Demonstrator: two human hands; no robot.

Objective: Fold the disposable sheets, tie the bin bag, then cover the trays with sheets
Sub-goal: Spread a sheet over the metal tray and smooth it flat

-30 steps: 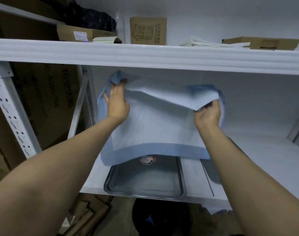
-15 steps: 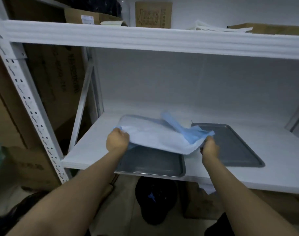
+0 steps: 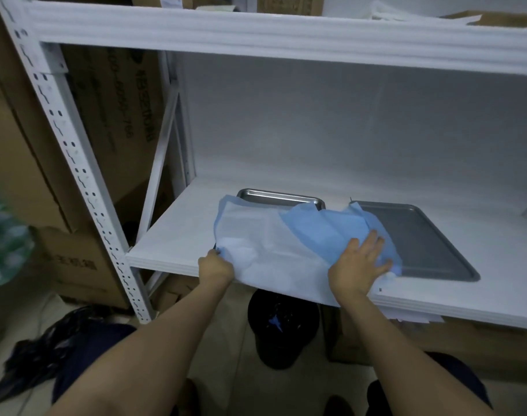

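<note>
1. Sheet (image 3: 271, 250): blue and white, draped over the left tray (image 3: 281, 198) on the shelf (image 3: 178, 235). The near edge hangs past the shelf front and the tray's far rim shows bare. The blue part is bunched and folded over, reaching the left rim of the right tray (image 3: 421, 235).
2. Left hand (image 3: 215, 267): fingers curled, gripping the sheet's near-left corner at the shelf front.
3. Right hand (image 3: 361, 262): fingers straight and spread, pressing flat on the bunched blue fold and grasping nothing.
4. Risk, short cover: the sheet sits too far forward, so smoothing it as it lies would likely leave the far rim exposed.
5. Risk, slide-off: with this overhang, a further pull from the left hand could drag the sheet off the front towards the bin (image 3: 283, 325) below.
6. Risk, tear: the material looks thin, and tugging the corner against the pressing palm may rip it.
7. Risk, tray shift: a sideways sweep of the palm could push the left tray along the smooth shelf.
8. Risk, doubled fold: if the blue fold is pressed flat before it is opened out, it stays doubled and covers less of the tray.
</note>
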